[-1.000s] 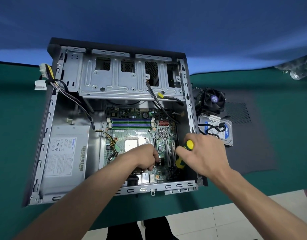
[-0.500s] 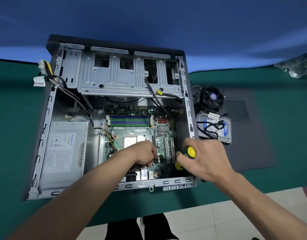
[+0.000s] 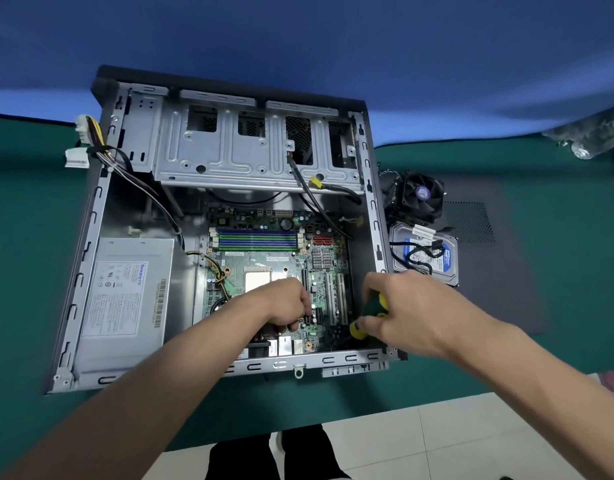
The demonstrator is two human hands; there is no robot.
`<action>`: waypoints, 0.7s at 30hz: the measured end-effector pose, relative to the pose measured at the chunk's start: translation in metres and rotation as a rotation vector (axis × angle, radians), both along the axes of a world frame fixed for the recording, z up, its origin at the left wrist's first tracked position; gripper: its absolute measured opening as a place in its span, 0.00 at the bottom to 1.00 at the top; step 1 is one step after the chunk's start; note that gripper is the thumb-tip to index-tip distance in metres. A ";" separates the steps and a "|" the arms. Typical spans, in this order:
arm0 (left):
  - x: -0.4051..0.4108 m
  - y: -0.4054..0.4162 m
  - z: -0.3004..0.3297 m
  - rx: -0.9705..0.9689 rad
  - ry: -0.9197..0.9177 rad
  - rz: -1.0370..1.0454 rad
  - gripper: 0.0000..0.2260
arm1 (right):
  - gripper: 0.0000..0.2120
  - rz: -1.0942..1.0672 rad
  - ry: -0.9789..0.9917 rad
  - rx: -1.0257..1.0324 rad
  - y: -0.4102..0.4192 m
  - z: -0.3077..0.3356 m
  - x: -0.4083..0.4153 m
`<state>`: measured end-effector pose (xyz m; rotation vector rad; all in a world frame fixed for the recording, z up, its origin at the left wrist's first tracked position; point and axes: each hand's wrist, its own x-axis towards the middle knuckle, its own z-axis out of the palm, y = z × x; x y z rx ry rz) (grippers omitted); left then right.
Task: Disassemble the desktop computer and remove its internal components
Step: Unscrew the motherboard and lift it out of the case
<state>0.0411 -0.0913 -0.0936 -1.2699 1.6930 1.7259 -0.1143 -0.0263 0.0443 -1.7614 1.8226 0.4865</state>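
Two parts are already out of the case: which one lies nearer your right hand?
The blue-labelled hard drive, just beyond the right hand; the black cooler fan lies farther back behind it.

A green tabletop [image 3: 558, 271] carries a dark grey mat [image 3: 499, 299] with a patch of mesh near its far edge. Behind hangs a blue backdrop [image 3: 298, 36]. Crumpled clear plastic [image 3: 589, 140] lies at the far right. Pale floor tiles [image 3: 454, 441] show below.
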 end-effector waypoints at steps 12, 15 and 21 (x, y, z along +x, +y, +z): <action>0.000 -0.001 0.002 -0.007 0.020 -0.017 0.10 | 0.09 -0.026 -0.007 -0.131 0.013 0.002 0.001; 0.001 0.000 0.002 -0.020 0.031 -0.028 0.09 | 0.08 -0.002 -0.008 -0.135 0.016 0.002 0.001; 0.000 0.000 0.001 -0.027 0.036 -0.037 0.09 | 0.08 -0.035 -0.018 -0.160 0.015 0.003 -0.002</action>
